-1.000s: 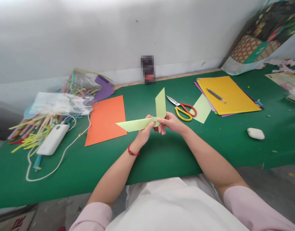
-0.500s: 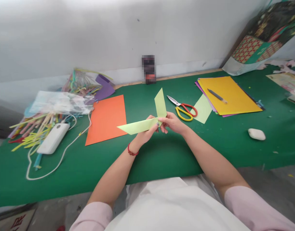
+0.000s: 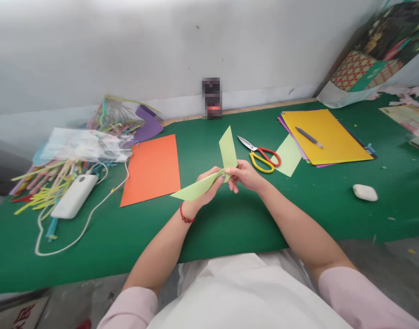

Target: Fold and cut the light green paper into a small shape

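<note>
A light green folded paper strip is held above the green table, bent into an L. One arm points left and slightly down; the other arm stands up. My left hand, with a red bracelet at the wrist, pinches the strip from below at the bend. My right hand pinches the same bend from the right. Both hands are closed on the paper, a little above the table surface.
An orange sheet lies left of the hands. Scissors with red and yellow handles, a green offcut, a yellow paper stack with a pencil lie right. A white eraser, a power bank with cable, and straws in plastic are around.
The left arm of the green strip has tipped downward and drawn in toward my left hand. The hands stay at the bend; the upright arm barely moved.
</note>
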Available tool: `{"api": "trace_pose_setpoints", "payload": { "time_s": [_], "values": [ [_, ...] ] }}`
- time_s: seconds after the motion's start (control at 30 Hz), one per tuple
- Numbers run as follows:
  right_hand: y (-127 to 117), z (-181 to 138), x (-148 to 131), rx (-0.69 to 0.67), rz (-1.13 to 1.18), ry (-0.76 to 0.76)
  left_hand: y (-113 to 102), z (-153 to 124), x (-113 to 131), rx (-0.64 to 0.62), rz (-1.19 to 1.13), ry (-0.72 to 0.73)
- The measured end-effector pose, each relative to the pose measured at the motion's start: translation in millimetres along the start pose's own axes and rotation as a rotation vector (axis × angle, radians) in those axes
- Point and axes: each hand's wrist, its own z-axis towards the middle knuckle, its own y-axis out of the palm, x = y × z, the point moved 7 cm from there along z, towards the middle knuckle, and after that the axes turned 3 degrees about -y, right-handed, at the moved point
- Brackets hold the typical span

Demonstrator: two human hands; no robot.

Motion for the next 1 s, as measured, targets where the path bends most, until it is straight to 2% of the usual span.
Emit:
{"api": "trace_pose_setpoints", "payload": {
  "time_s": [0.1, 0.2, 0.3, 0.57, 0.87, 1.0],
  "values": [
    [0, 1, 1, 0.002, 0.011, -0.005, 0, 1, -5, 0.037, 0.005, -0.022],
    [1, 2, 1, 0.014, 0.021, -0.035, 3, 3, -11, 0.079, -0.115, -0.051],
    [2, 3, 0, 0.012, 0.01, -0.056, 9, 6, -9, 0.064, -0.226, -0.038],
    [3, 2, 0, -0.014, -0.012, -0.033, 11, 7, -8, 0.051, -0.272, -0.029],
    [-3, 3, 0, 0.055, -0.044, -0.072, 12, 4, -8, 0.024, -0.156, -0.017],
    [-4, 2, 1, 0.081, -0.059, -0.068, 10, 1, 0, 0.021, -0.06, -0.022]
  ]
}}
